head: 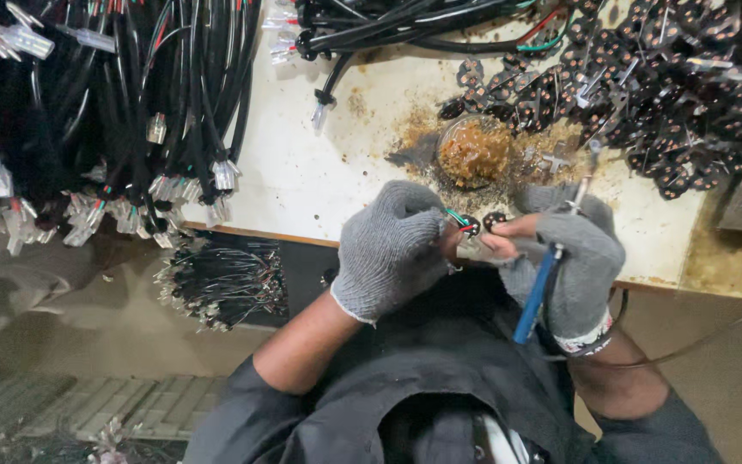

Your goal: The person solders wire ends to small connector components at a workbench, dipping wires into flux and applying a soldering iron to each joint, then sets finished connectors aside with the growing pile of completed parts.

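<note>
Both my hands wear grey knit gloves with bare fingertips and meet at the near edge of a stained white bench. My left hand pinches the end of a cable with thin red and green wires against a small round black part. My right hand grips a soldering iron with a blue handle and pinches a second small black round part. The iron's metal tip points up and away from me. The two parts sit almost touching between my fingertips.
A small round tin of brown flux stands on the bench just beyond my hands, amid brown residue. A heap of small black round parts fills the back right. Bundles of black cables with white connectors hang at left; more cables lie below.
</note>
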`<act>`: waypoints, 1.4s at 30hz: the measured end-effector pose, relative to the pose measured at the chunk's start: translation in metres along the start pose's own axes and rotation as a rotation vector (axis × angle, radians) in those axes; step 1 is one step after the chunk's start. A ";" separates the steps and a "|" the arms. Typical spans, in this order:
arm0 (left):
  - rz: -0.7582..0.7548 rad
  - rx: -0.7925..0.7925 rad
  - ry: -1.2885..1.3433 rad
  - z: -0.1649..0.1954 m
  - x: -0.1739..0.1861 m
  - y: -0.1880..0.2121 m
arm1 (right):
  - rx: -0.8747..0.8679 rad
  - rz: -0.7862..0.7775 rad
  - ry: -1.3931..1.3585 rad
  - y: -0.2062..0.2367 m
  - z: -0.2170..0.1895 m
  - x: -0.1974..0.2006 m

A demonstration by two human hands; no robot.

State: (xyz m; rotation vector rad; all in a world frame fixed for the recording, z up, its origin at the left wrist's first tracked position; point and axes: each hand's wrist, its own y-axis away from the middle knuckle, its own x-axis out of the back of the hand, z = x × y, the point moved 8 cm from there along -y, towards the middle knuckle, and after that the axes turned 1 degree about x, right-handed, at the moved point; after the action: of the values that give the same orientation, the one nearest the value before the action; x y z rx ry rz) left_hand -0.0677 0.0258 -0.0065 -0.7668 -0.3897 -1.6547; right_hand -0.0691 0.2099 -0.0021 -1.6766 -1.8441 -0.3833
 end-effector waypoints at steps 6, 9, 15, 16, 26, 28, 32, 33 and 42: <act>-0.058 0.010 0.106 0.015 0.004 -0.002 | 0.140 -0.034 -0.164 -0.008 -0.022 0.014; -0.213 0.152 0.229 0.004 0.019 0.006 | -0.014 -0.062 -0.292 -0.009 -0.008 0.010; -0.400 0.049 -0.095 0.007 0.055 -0.010 | -0.535 0.030 -0.773 0.019 0.048 -0.011; -0.317 -0.084 -0.184 0.019 0.065 -0.023 | -0.869 -0.030 -0.979 0.037 0.062 -0.028; 0.017 -0.391 -0.067 0.069 0.069 -0.034 | 0.109 -0.070 -0.087 -0.014 -0.014 0.007; 0.128 -0.124 -0.285 0.026 0.077 -0.030 | -0.280 -0.142 -0.325 -0.009 0.014 -0.007; 0.438 0.084 -0.739 -0.045 0.140 -0.019 | 0.283 -0.025 0.197 -0.006 -0.019 -0.002; 0.440 0.086 -0.781 -0.056 0.147 -0.018 | 0.270 -0.032 0.210 -0.004 -0.017 -0.003; 0.287 0.242 -0.888 -0.090 0.161 -0.039 | 0.222 -0.036 0.230 -0.007 -0.017 0.001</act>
State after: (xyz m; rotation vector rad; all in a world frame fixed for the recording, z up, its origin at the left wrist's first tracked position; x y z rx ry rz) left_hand -0.1412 -0.1411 0.0426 -1.2799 -1.0239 -0.9034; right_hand -0.0714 0.1997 0.0133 -1.3912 -1.6821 -0.3565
